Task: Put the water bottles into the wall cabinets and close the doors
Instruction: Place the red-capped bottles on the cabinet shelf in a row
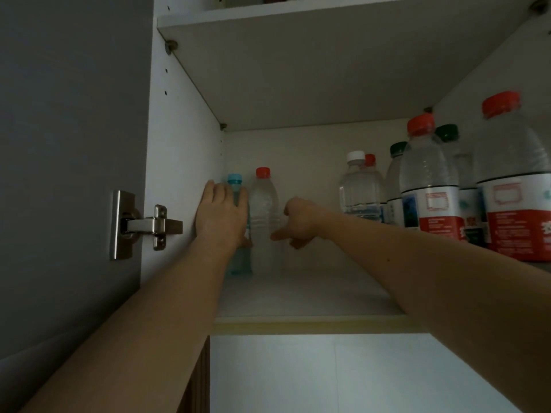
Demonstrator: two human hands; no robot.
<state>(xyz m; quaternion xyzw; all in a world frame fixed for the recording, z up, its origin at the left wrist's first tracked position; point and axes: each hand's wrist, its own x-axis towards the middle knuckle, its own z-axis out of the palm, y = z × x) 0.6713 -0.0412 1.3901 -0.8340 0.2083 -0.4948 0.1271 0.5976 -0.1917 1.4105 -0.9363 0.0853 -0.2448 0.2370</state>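
Inside the open wall cabinet, a blue-capped bottle (235, 180) stands at the back left corner of the lower shelf (298, 293). My left hand (222, 216) holds it, fingers over its shoulder and thumb on its right side. Right beside it stands a clear red-capped bottle (264, 210). My right hand (299, 223) hovers just right of that bottle with fingers loosely curled and holding nothing; its thumb tip points at the bottle's side. Several more bottles stand at the right: a white-capped one (356, 186) and big red-capped ones (429, 180) (512, 180).
The cabinet door (68, 144) hangs open at the left on a metal hinge (140, 225). An upper shelf (328, 64) caps the compartment. Dark-capped bottles (398, 150) stand behind the big ones. The shelf floor between the two groups of bottles is bare. A white wall (343, 374) lies below.
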